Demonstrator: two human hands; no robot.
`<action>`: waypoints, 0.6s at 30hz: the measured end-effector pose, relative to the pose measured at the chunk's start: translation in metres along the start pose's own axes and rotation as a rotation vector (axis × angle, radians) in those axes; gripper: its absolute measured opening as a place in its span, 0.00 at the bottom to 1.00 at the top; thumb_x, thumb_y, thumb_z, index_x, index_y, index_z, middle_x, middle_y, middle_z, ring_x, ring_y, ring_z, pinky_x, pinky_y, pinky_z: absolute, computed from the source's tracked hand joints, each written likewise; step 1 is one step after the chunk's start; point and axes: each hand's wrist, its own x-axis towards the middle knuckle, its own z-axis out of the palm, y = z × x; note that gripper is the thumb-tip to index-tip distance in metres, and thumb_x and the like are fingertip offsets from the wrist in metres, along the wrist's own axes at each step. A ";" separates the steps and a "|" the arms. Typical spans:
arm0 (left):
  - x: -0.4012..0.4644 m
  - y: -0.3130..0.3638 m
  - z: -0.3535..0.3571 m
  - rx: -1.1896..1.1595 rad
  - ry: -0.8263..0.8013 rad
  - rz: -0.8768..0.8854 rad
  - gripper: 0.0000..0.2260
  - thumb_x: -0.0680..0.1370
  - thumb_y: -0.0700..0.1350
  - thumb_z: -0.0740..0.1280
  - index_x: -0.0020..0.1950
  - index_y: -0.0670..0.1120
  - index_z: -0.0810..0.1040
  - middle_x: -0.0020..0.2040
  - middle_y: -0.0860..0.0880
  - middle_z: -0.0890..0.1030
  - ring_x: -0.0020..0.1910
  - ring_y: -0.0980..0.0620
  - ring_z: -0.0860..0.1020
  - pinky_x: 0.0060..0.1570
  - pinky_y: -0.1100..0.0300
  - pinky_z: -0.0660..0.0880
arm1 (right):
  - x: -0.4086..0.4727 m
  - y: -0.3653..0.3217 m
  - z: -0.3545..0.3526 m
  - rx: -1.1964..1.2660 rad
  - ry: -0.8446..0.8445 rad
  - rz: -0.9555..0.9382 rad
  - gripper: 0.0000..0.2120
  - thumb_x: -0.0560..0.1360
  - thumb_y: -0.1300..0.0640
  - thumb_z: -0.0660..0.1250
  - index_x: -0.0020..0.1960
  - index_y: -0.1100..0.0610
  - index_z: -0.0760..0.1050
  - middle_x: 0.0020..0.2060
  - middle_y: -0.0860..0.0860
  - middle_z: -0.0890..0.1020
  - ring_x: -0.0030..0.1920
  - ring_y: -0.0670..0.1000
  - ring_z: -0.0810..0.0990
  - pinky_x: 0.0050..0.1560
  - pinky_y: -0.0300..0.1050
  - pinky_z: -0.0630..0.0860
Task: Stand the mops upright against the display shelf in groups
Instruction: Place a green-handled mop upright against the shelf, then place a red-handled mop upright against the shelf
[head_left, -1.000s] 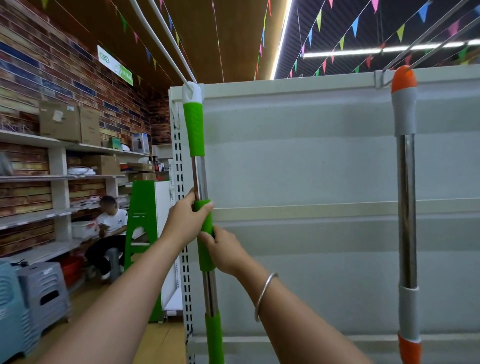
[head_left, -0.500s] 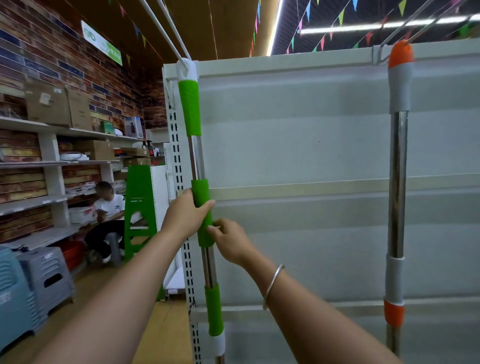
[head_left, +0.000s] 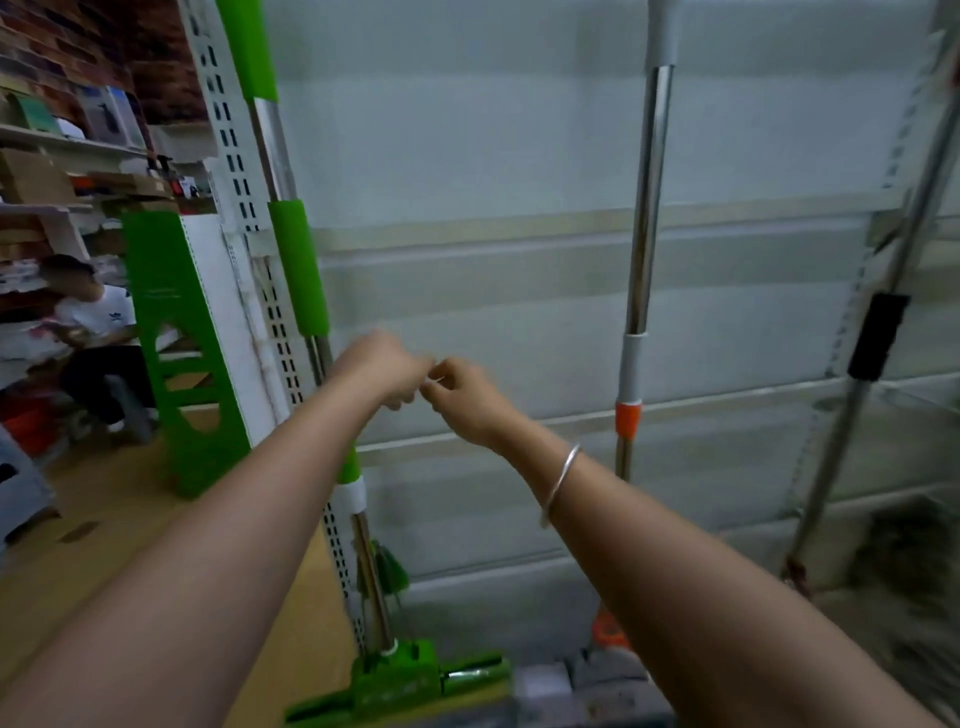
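A green-handled mop (head_left: 298, 270) stands upright against the left post of the white display shelf (head_left: 467, 156), with its green head (head_left: 400, 680) on the floor. To its right, an orange-and-grey mop (head_left: 644, 208) also stands upright against the shelf's back panel. My left hand (head_left: 384, 371) and my right hand (head_left: 462, 397) are raised together just right of the green pole, fingers curled and fingertips touching each other. Neither hand touches a mop. Motion blur hides whether anything small sits between the fingers.
A third metal pole with a black sleeve (head_left: 878, 338) leans at the far right of the shelf. A green-sided stand (head_left: 171, 338) stands left of the shelf. A person in a white shirt (head_left: 93, 322) sits by the wall shelves, and grey stools (head_left: 15, 493) are at the left edge.
Both hands have let go of the green mop's grip and moved down and right, meeting in front of the shelf. The view has tilted down, showing the mop heads.
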 end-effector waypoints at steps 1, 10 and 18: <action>-0.007 0.005 0.013 -0.052 -0.043 0.028 0.15 0.72 0.52 0.64 0.31 0.44 0.77 0.31 0.48 0.83 0.34 0.49 0.82 0.34 0.61 0.72 | -0.012 0.009 -0.005 0.000 0.004 0.022 0.15 0.76 0.58 0.61 0.58 0.65 0.73 0.53 0.63 0.80 0.50 0.56 0.77 0.47 0.47 0.71; -0.077 0.106 0.145 -0.346 -0.328 0.222 0.12 0.73 0.48 0.65 0.32 0.44 0.77 0.35 0.44 0.83 0.34 0.46 0.82 0.30 0.60 0.72 | -0.139 0.098 -0.118 0.004 0.241 0.239 0.10 0.75 0.59 0.62 0.50 0.64 0.78 0.41 0.54 0.80 0.43 0.53 0.78 0.47 0.51 0.75; -0.159 0.272 0.243 -0.466 -0.509 0.430 0.10 0.75 0.48 0.64 0.34 0.46 0.75 0.42 0.41 0.84 0.39 0.42 0.81 0.35 0.58 0.70 | -0.260 0.179 -0.258 0.004 0.482 0.422 0.14 0.76 0.57 0.63 0.59 0.63 0.73 0.52 0.59 0.80 0.53 0.58 0.79 0.54 0.53 0.75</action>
